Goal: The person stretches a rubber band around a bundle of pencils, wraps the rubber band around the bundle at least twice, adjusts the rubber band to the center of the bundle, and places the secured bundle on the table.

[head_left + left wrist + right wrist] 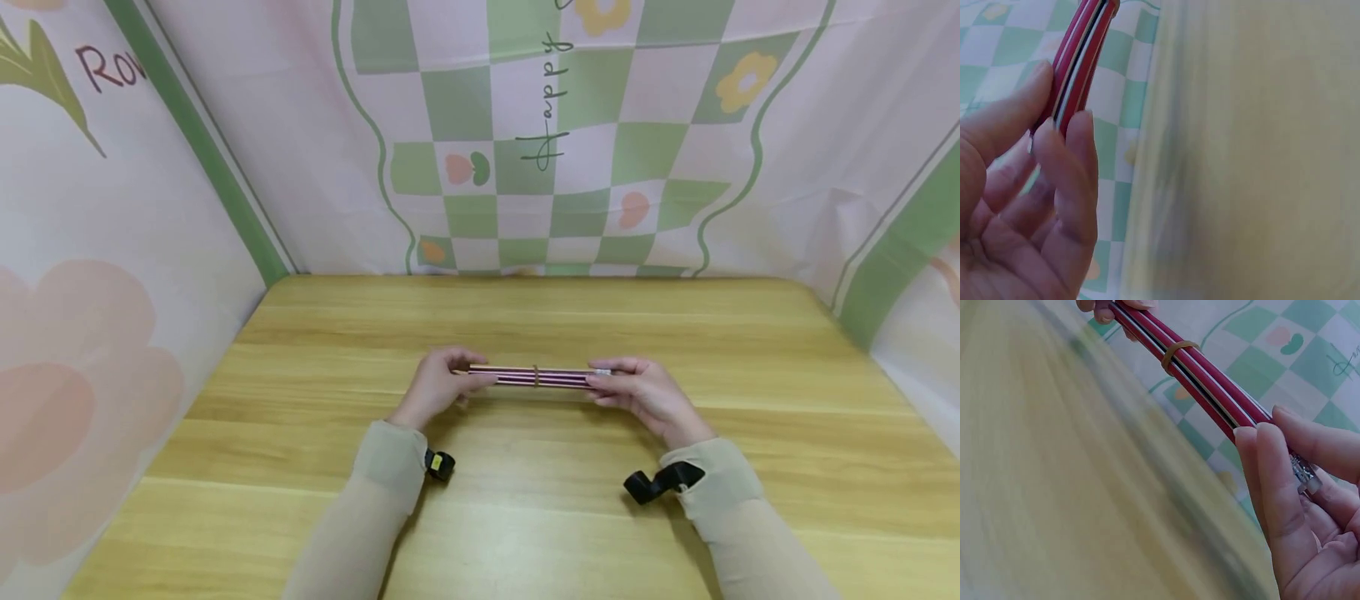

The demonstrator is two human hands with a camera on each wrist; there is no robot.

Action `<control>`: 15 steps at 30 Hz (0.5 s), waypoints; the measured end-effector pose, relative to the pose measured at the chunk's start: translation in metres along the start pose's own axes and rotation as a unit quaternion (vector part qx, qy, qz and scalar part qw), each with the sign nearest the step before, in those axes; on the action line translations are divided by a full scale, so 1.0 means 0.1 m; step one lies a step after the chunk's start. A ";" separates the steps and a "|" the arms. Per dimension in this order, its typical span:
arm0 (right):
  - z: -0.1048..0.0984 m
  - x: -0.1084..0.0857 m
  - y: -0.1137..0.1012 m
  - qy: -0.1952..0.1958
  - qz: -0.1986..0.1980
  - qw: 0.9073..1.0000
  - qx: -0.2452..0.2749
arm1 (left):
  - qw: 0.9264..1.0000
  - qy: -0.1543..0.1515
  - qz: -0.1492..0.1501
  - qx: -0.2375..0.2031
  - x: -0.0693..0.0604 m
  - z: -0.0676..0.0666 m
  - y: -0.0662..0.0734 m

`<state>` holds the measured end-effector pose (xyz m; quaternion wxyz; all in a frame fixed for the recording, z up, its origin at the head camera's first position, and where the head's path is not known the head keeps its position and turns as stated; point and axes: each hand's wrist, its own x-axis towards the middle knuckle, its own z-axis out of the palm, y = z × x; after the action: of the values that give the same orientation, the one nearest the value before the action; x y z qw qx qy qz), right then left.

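A bundle of striped pencils [513,377], dark red with black and white lines, is held level above the table by both hands. A tan rubber band [1175,357] wraps its middle. My left hand [438,385] pinches the left end between thumb and fingertips. At the other end, my right hand [651,395] grips the pencils with its thumb and fingers. Silvery metal ends [1302,472] stick out past the right fingers in the right wrist view. In the left wrist view, the fingers mostly hide the bundle's left end.
A wood-grain table [540,525] lies beneath the hands. Behind it hangs a cloth [525,167] with green and white checks, and a flowered cloth [75,250] covers the left side. Black straps with small devices [652,483] sit at both wrists.
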<state>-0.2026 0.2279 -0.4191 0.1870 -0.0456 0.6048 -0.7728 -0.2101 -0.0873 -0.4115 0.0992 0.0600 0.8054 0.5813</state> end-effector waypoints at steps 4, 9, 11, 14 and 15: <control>-0.03 0.00 0.05 0.013 0.020 0.999 -0.036 | 1.000 0.006 -0.027 -0.003 0.02 0.05 -0.03; -0.05 0.02 0.09 0.030 0.031 0.996 -0.078 | 0.998 -0.008 -0.049 -0.034 0.03 0.06 -0.05; -0.05 0.03 0.09 0.032 0.030 0.995 -0.091 | 0.998 -0.015 -0.057 -0.037 0.02 0.05 -0.05; -0.05 0.04 0.10 0.033 0.030 0.993 -0.106 | 0.998 -0.022 -0.063 -0.019 0.01 0.03 -0.05; -0.05 0.04 0.10 0.033 0.030 0.993 -0.111 | 0.998 -0.023 -0.063 -0.009 0.01 0.02 -0.06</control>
<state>-0.2059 0.2290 -0.4305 0.1836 -0.0225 0.6938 -0.6960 -0.2107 -0.0867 -0.4176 0.1548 0.0218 0.7997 0.5797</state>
